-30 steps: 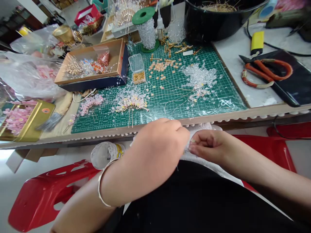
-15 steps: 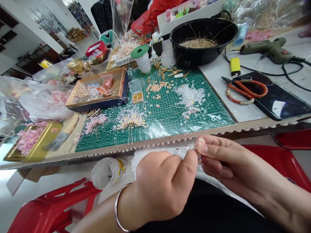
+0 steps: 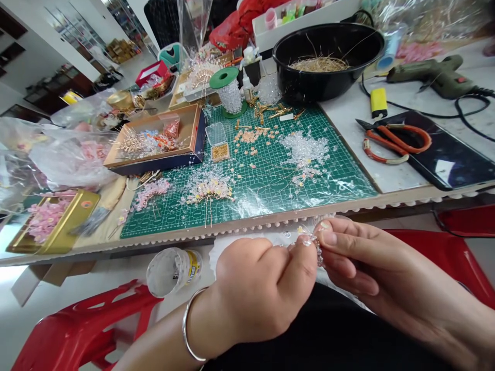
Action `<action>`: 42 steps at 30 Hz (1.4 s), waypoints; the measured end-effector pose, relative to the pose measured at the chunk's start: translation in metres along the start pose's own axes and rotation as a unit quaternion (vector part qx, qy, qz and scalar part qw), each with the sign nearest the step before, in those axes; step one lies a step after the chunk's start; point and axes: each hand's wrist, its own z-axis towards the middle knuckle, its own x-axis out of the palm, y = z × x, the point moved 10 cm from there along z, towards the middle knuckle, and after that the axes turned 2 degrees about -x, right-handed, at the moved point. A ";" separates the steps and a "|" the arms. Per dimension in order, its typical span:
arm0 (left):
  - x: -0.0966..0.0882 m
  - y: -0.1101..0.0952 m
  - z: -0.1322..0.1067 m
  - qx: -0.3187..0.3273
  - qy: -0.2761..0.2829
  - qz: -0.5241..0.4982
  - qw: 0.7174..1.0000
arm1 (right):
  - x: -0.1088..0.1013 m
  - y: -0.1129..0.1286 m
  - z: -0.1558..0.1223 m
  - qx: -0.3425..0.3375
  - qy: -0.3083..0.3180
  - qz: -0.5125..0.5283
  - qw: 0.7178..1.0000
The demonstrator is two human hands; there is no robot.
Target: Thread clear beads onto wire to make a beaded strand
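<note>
Pinching clear beads (image 3: 319,254) with our left hand (image 3: 266,291) and right hand (image 3: 353,252), both closed on them just before the table (image 3: 390,180), we face its green mat (image 3: 247,208), black basin (image 3: 299,85) and distant shelves (image 3: 73,28).

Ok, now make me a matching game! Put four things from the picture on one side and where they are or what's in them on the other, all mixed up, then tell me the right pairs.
Things:
1. Clear beaded piece
2. Orange-handled cutters
3. Black bowl
4. Heap of pink flowers

Places and states:
A. Holds straw-like strands
B. Inside a gold tin
C. Held in the fingers
D. Lying partly over a flat dark slab

Right pairs: 1-C, 2-D, 3-A, 4-B
</note>
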 end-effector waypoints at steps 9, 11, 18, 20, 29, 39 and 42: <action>0.010 -0.006 -0.002 0.054 -0.012 0.033 0.998 | -0.004 -0.005 0.007 -0.017 -0.005 0.054 0.998; 0.009 -0.001 -0.002 0.040 -0.038 0.022 0.998 | -0.005 -0.005 0.010 -0.021 0.002 0.053 0.998; 0.033 0.030 -0.009 -0.166 0.022 -0.298 0.940 | -0.001 -0.001 0.006 -0.038 0.039 0.034 0.998; 0.063 0.036 -0.018 -0.270 0.105 -0.463 0.838 | 0.000 0.001 0.003 -0.044 0.046 0.015 0.998; 0.092 0.063 -0.032 -0.433 0.157 -0.621 0.634 | 0.010 -0.013 -0.008 0.035 0.095 -0.115 0.988; 0.038 0.074 0.016 -0.236 0.183 -0.354 0.886 | -0.004 -0.013 -0.007 -0.003 0.094 -0.376 0.922; 0.035 0.076 0.018 -0.200 0.238 -0.314 0.897 | -0.010 -0.008 -0.005 -0.023 0.068 -0.381 0.922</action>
